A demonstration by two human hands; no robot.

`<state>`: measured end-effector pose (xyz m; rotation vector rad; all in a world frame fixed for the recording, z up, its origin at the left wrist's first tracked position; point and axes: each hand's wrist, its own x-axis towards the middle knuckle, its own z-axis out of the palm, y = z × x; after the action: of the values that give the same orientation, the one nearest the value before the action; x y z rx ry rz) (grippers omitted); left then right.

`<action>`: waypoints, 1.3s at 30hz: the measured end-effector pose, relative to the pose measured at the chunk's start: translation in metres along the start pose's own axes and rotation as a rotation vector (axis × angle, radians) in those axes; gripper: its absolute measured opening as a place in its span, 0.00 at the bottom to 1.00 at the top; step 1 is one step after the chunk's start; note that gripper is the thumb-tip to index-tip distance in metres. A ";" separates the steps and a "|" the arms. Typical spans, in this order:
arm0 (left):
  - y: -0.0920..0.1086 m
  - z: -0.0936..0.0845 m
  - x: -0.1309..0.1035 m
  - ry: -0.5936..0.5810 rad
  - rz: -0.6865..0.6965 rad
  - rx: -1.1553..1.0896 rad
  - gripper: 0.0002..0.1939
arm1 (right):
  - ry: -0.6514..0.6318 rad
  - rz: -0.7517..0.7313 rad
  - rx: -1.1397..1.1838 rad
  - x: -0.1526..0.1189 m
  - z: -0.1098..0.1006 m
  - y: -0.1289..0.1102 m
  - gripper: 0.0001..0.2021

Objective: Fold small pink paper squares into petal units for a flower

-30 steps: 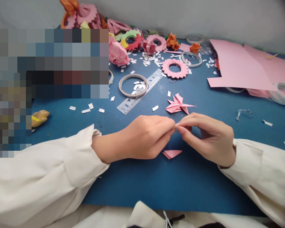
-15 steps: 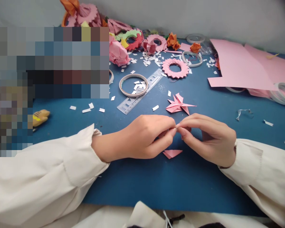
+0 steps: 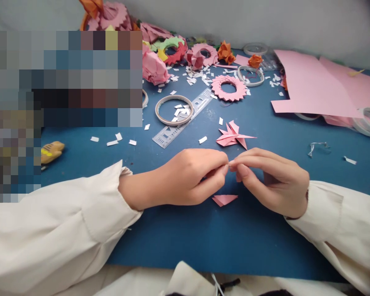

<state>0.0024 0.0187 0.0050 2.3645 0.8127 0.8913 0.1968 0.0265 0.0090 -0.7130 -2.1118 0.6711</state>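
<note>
My left hand (image 3: 193, 176) is closed in a pinch, thumb against forefinger, on something small that I cannot make out. Its fingertips meet those of my right hand (image 3: 271, 181), whose fingers are bent around the same spot with the thumb slightly apart. Whatever lies between them is mostly hidden; only a tiny pale bit shows. Just below the fingers a small folded pink paper piece (image 3: 225, 200) lies flat on the table. Above them sits a pointed pink origami piece (image 3: 232, 135) made of several folded parts.
A roll of tape (image 3: 174, 122) rests on a clear ruler (image 3: 163, 139). Behind are a pink paper ring (image 3: 228, 88), another tape roll (image 3: 250, 83), and white scraps. Pink sheets (image 3: 314, 90) lie at right, with twisted wire (image 3: 317, 146) nearer. At left is a yellow-brown object (image 3: 53, 152).
My right thumb has lifted a little away from the pinch point and my right hand has shifted slightly right. My left hand stays almost still.
</note>
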 end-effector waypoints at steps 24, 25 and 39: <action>0.002 0.005 0.001 0.228 -0.040 0.227 0.09 | -0.090 0.477 0.576 -0.001 -0.006 0.001 0.09; 0.002 0.005 0.001 0.242 -0.047 0.245 0.09 | -0.092 0.514 0.633 0.000 -0.006 0.002 0.09; -0.003 0.006 0.000 0.309 -0.089 0.347 0.10 | -0.071 0.651 0.872 0.008 -0.009 0.006 0.17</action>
<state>0.0057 0.0188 -0.0010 2.4864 1.2747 1.1759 0.2009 0.0383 0.0139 -0.8449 -1.3729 1.8277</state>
